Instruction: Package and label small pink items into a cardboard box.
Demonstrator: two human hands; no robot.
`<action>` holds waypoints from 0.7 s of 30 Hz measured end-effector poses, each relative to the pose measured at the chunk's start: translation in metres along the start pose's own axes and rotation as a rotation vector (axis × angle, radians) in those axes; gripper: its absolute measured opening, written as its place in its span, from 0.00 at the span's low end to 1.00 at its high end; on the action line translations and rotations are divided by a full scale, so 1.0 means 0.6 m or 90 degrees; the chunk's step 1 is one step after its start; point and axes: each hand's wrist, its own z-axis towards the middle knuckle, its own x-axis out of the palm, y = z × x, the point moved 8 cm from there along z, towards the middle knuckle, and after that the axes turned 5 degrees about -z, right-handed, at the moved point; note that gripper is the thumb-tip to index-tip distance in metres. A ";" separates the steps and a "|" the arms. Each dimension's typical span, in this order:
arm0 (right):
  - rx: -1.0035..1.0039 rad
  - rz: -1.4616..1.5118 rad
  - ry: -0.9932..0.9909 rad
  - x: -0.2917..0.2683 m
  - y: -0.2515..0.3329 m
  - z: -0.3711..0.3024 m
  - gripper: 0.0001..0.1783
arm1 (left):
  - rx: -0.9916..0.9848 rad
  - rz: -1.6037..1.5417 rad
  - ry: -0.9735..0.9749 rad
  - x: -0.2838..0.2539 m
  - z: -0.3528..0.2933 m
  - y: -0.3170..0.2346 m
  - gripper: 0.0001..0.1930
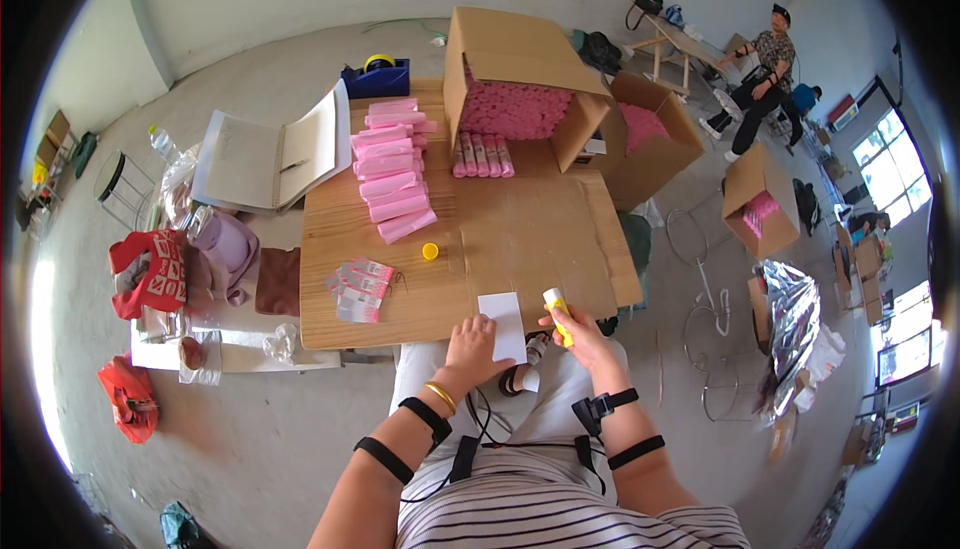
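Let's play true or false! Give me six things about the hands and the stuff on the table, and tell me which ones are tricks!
1. The right hand holds a white-and-yellow tube. True.
2. The left hand is holding a pink roll. False: the left hand is touching a white paper.
3. A round yellow cap lies on the table, apart from both hands. True.
4. The tape dispenser is red. False: the tape dispenser is blue.
5. A pen lies on the open folder. True.
6. The big box on the table is shut. False: the big box is open, showing pink things inside.
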 end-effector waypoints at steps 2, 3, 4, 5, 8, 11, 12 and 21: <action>-0.002 0.028 -0.004 0.004 -0.029 -0.005 0.23 | -0.027 0.000 0.002 0.011 0.007 0.020 0.35; 0.012 0.040 -0.019 0.007 -0.045 -0.005 0.22 | -0.044 -0.021 -0.003 0.018 0.010 0.035 0.34; 0.026 0.053 -0.038 0.007 -0.059 -0.005 0.22 | -0.057 -0.042 -0.005 0.019 0.014 0.041 0.34; 0.030 0.068 -0.056 0.007 -0.070 -0.002 0.22 | -0.056 -0.044 -0.007 0.021 0.015 0.041 0.30; 0.024 0.080 -0.040 0.012 -0.086 0.001 0.22 | -0.042 -0.040 -0.004 0.026 0.014 0.041 0.27; 0.043 0.080 -0.042 0.004 -0.100 0.006 0.21 | -0.048 -0.075 -0.041 0.024 0.013 0.038 0.25; 0.057 0.072 -0.043 -0.001 -0.106 0.008 0.20 | -0.047 -0.069 -0.034 0.026 0.014 0.037 0.25; 0.009 0.050 0.010 0.009 -0.079 -0.007 0.21 | -0.108 -0.250 -0.117 0.001 0.018 0.047 0.16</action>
